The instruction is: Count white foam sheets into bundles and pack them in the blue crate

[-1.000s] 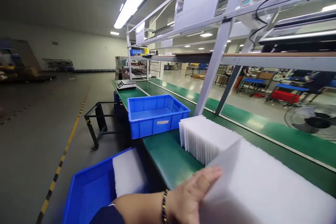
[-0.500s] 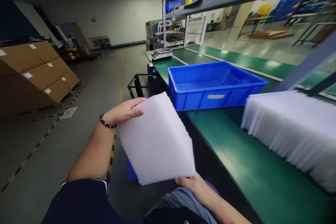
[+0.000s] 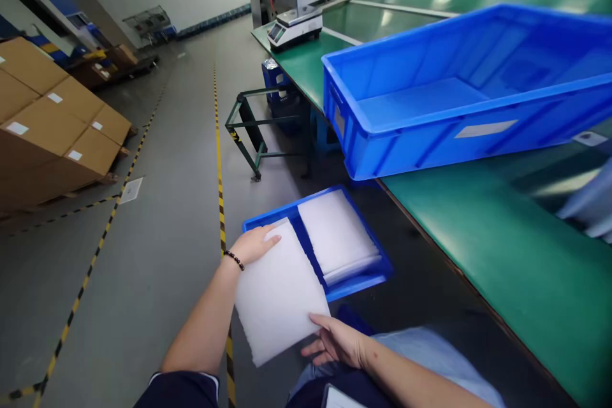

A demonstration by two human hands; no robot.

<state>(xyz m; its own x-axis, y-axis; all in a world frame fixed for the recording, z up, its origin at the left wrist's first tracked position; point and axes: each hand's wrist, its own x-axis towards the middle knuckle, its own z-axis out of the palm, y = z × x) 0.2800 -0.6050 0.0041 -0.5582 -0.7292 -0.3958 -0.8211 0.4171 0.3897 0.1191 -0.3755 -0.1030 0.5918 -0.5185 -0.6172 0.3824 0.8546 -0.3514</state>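
Note:
Both hands hold a stack of white foam sheets (image 3: 277, 296) low over the floor. My left hand (image 3: 255, 243), with a bead bracelet on the wrist, grips its far left edge. My right hand (image 3: 337, 341) holds the near right corner from below. The stack hangs over the left half of a blue floor bin (image 3: 356, 284), whose right half holds another pile of white foam sheets (image 3: 337, 236).
A large blue crate (image 3: 459, 92) stands on the green workbench (image 3: 502, 229) to the right. A digital scale (image 3: 294, 25) sits farther along it. A metal frame stand (image 3: 253, 134) and cardboard boxes (image 3: 52, 121) are on the floor; yellow-black tape (image 3: 220, 191) runs past.
The view turned from the bench down to the floor. My hands carried the foam stack off the bench and lowered it toward the blue floor bin.

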